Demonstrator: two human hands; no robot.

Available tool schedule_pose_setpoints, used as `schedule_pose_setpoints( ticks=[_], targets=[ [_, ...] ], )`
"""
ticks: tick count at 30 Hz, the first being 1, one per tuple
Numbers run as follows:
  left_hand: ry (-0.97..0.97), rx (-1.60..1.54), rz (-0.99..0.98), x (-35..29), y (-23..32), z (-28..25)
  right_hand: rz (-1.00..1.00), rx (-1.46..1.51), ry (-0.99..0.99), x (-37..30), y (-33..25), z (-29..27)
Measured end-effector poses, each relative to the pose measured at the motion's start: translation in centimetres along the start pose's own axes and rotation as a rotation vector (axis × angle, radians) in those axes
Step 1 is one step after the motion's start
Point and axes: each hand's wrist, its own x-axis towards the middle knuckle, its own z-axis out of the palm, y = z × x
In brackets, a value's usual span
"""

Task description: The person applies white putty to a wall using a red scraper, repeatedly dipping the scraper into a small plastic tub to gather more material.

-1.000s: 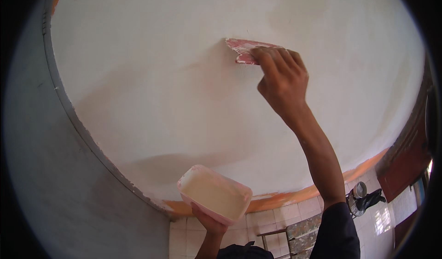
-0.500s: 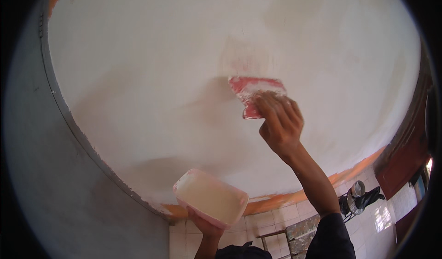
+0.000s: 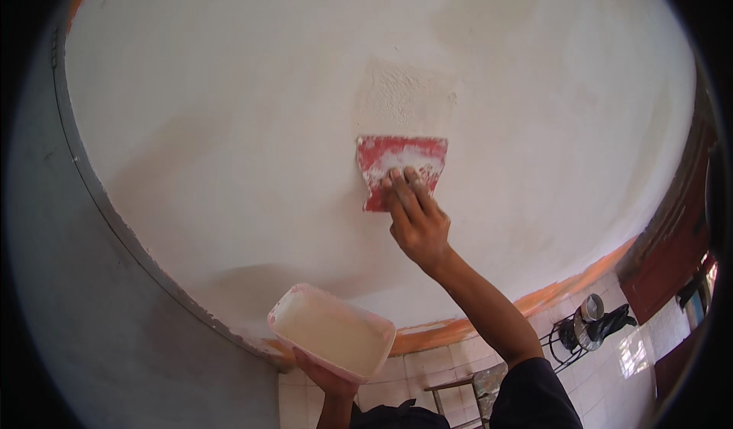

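Note:
My right hand grips a red putty spreader smeared with white, its fingers pressed over the spreader's face. The spreader's wide upper edge meets the pale wall. Just above that edge lies a rough, textured patch of putty. Lower down, my left hand holds up a pink rectangular tub from beneath, partly hidden by it. Smooth off-white putty fills much of the tub, and its rim is streaked.
A grey wall adjoins on the left. An orange strip borders the pale wall's bottom above the tiled floor. A wooden frame stands below; a black metal stand with a metal container is at the lower right, near a reddish-brown panel.
My right hand and the spreader have shifted left and slightly down, now squared to the wall. A thicker rough patch shows above it. The tub has moved slightly left in view.

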Motion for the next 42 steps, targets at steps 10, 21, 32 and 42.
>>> schedule_pose_setpoints(
  ticks=[10,21,32,42],
  targets=[
    [0.066,-0.101,-0.055,-0.2,0.7,-0.7,-0.018,-0.011,0.272,8.3,4.5,-3.8],
    [0.046,-0.220,-0.118,-1.1,1.4,-1.5,-0.012,0.046,-0.040,1.9,-0.7,-1.0],
    [0.012,-0.095,-0.090,-1.5,2.1,-0.7,0.046,-0.001,0.228,7.1,3.2,-2.1],
    [0.110,-0.108,-0.051,-1.0,2.1,-3.5,0.121,0.094,-0.016,-1.1,-2.8,1.8]
  ],
)
